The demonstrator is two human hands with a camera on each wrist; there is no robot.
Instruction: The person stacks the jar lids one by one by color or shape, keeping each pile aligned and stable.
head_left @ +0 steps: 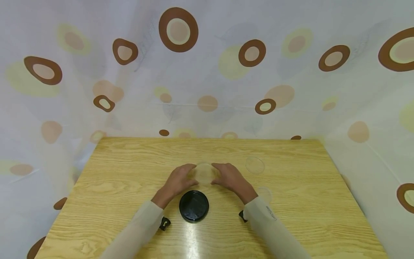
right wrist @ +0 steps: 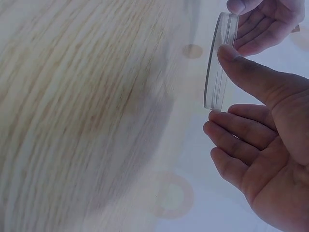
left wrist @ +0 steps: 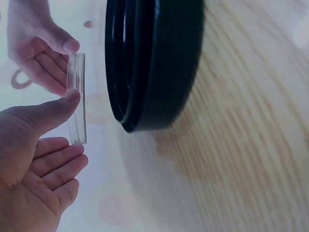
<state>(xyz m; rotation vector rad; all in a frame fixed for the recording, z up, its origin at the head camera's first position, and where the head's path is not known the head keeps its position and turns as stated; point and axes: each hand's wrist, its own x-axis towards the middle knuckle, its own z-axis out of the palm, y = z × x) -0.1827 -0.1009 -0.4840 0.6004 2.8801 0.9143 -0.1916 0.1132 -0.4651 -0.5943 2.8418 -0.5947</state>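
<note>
A clear round dish (head_left: 204, 173) is held between both hands above the wooden table. The left hand (head_left: 179, 178) grips its left edge, thumb on the near side and fingertips on the far side. On the right edge, the right hand (head_left: 233, 180) grips in the same way. Seen edge-on in the left wrist view, the clear dish (left wrist: 77, 99) looks thin, with a thumb and fingers of each hand at its rim. The right wrist view also shows the dish (right wrist: 222, 63) edge-on. Just below the hands lies a black round dish (head_left: 194, 206).
Two thin clear round pieces lie to the right on the table, one farther back (head_left: 255, 165) and one (head_left: 264, 195) near the right forearm. A patterned curtain (head_left: 207, 72) stands behind the table (head_left: 129, 154) and along both its sides.
</note>
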